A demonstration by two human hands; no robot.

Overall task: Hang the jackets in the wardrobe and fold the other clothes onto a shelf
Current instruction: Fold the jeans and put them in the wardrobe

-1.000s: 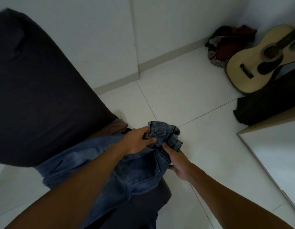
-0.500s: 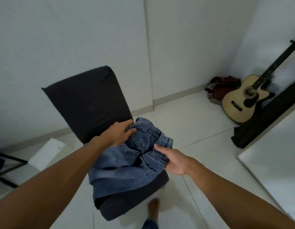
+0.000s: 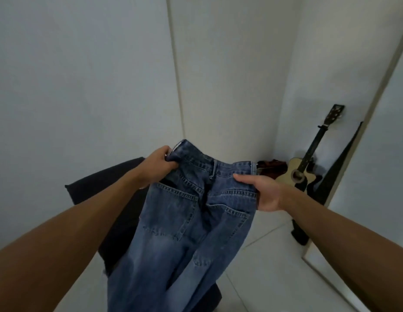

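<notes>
Jeans: a pair of faded blue denim jeans [image 3: 187,221], held up in front of the person with the back side facing the camera; two stitched back pockets, belt loops and the waistband show, and the seat between the pockets folds inward.
Position: the waistband is at the top, stretched between the two hands; the legs hang straight down past the bottom edge of the view, in front of the chair.
Left hand: the left hand [image 3: 159,166] has its fingers curled tight round the waistband's left corner, bunching the denim.
Right hand: the right hand [image 3: 262,192] clamps the waistband's right side, thumb lying across the front of the cloth, fingers hidden behind it.
Chair: a dark fabric-covered chair [image 3: 119,206] stands behind and below the jeans, largely covered by them.
Edges: pale walls meet in a corner behind; a white panel [image 3: 376,176] runs along the right side.
Open room: pale tiled floor [image 3: 270,262] lies bare to the right of the jeans.
Corner: a light wooden acoustic guitar [image 3: 302,170] leans against the right wall, a dark reddish bundle [image 3: 271,168] just beside it on the floor.
</notes>
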